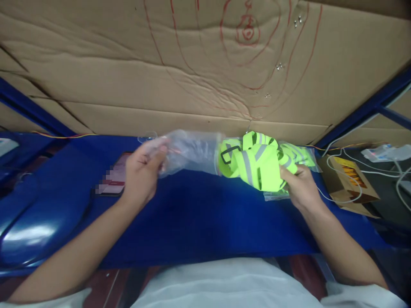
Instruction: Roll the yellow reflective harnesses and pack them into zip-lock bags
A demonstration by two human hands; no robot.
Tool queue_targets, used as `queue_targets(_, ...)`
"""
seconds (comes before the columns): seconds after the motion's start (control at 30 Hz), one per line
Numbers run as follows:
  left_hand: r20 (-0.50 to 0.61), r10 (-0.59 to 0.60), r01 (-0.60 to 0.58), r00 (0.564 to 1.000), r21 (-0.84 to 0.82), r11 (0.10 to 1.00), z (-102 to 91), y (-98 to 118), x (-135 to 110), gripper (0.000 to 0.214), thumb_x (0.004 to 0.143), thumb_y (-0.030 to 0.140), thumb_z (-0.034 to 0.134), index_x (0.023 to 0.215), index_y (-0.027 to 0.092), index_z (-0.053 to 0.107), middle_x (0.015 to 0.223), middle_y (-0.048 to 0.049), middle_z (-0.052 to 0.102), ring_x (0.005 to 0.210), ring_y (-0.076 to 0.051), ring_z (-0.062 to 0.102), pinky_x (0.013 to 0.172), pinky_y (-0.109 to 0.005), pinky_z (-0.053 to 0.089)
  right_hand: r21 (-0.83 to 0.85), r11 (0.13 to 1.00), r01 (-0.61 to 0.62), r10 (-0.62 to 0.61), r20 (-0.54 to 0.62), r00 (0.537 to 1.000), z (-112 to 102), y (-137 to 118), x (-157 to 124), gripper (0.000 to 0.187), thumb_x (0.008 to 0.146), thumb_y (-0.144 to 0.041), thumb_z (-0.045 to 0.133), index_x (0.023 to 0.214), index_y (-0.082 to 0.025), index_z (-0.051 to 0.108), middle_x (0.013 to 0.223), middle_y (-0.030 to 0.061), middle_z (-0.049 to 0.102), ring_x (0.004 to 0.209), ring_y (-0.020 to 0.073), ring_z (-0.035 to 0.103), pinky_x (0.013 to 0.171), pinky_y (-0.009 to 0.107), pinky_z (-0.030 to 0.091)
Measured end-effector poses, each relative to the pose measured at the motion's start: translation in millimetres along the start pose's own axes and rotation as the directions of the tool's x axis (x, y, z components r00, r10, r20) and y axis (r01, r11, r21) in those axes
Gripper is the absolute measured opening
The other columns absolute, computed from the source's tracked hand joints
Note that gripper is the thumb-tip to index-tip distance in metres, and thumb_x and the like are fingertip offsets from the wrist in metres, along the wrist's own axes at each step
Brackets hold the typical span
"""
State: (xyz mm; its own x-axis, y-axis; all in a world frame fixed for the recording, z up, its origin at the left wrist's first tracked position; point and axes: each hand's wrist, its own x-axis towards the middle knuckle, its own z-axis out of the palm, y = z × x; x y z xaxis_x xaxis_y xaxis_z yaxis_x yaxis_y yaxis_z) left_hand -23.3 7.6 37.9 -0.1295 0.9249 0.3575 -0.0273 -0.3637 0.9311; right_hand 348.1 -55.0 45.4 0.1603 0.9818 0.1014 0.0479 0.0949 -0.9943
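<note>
Where the left of the frame nears the centre, a phone (118, 177) lies on the blue worktop (199, 222), partly covered by the left hand (143, 169). That hand is pinched, thumb against fingers, on the left end of a clear bag (194, 152), whose long axis runs roughly level across the middle of the frame, pointing rightward away from the hand. At the bag's right edge, just right of centre, sits the bright yellow-green strap (265, 169), gathered in loops with grey bands, its black buckle (230, 149) on the side facing the bag. The two meet end to end, almost in one line; blur and the see-through film leave it unclear whether any loop is inside the bag. From the left hand the strap lies to the right, across the bag's full length, so the right hand (303, 186) is much the nearer: it grips the bundle's right end, thumb over the front. Behind that grip, right of centre, a bagged strap (306, 156) lies on the worktop, and a packet edge (276, 196) shows below the loops. Further right stands a brown paper bag (348, 177), crossed by a white cable (343, 202).
</note>
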Motion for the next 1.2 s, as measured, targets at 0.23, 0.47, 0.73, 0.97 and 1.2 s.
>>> queue_targets(0.23,-0.015,-0.046,0.045,0.999,-0.007,0.999,-1.7,-16.9,9.5,0.058,0.104,0.052,0.064,0.154,0.034,0.04,0.139,0.0013,0.065,0.092,-0.012,0.069,0.065,-0.024,0.058,0.049,0.982,-0.18,0.175,0.099,0.98,19.6,-14.3,42.3,0.061,0.074,-0.067,0.089,0.07,-0.015,0.056,0.056,-0.0031,0.051,0.043,0.0058,0.049,0.04,0.016,0.041)
queue_targets(0.47,0.377,0.174,-0.324,0.91,0.384,0.865,11.8,-47.5,-25.4,0.09,0.102,0.038,0.069,0.168,0.039,0.008,0.171,-0.0204,0.021,0.103,-0.019,0.074,0.081,-0.033,0.067,-0.261,0.91,0.323,-0.273,0.209,0.939,21.2,-1.2,57.4,0.047,0.102,-0.055,0.063,0.137,-0.022,0.06,0.121,0.0091,0.073,0.109,0.0221,0.073,0.095,0.04,0.063)
queue_targets(0.73,0.775,0.558,-0.955,0.297,0.247,0.166,49.3,-54.2,-35.3,0.034,0.095,0.02,0.069,0.127,0.028,0.067,0.127,-0.0103,0.07,0.112,-0.028,0.069,0.095,-0.041,0.057,-0.674,-0.021,0.738,-0.19,0.728,0.659,46.8,10.5,49.0,0.065,0.096,-0.02,0.067,0.157,-0.007,0.049,0.164,0.0193,0.041,0.154,0.036,0.039,0.13,0.06,0.027)
queue_targets(0.97,0.652,0.628,-0.876,0.424,0.12,0.467,95.7,-47.8,5.6,0.027,0.105,0.03,0.05,0.129,0.023,0.059,0.125,-0.0115,0.07,0.104,-0.024,0.071,0.087,-0.038,0.059,-0.75,0.413,0.517,-0.308,0.419,0.854,75.7,18.0,94.3,0.033,0.084,-0.018,0.068,0.113,-0.006,0.074,0.113,0.0189,0.073,0.123,0.038,0.062,0.131,0.065,0.005)
queue_targets(1.2,0.565,0.404,-0.609,0.719,0.232,0.759,145.7,5.1,132.7,0.027,0.103,0.026,0.05,0.129,0.019,0.055,0.134,-0.0127,0.063,0.11,-0.02,0.065,0.092,-0.032,0.055,-0.303,0.905,0.297,-0.33,-0.064,0.942,26.9,0.7,110.5,0.052,0.097,-0.062,0.043,0.097,-0.015,0.066,0.096,0.0093,0.071,0.095,0.0245,0.068,0.098,0.044,0.058)
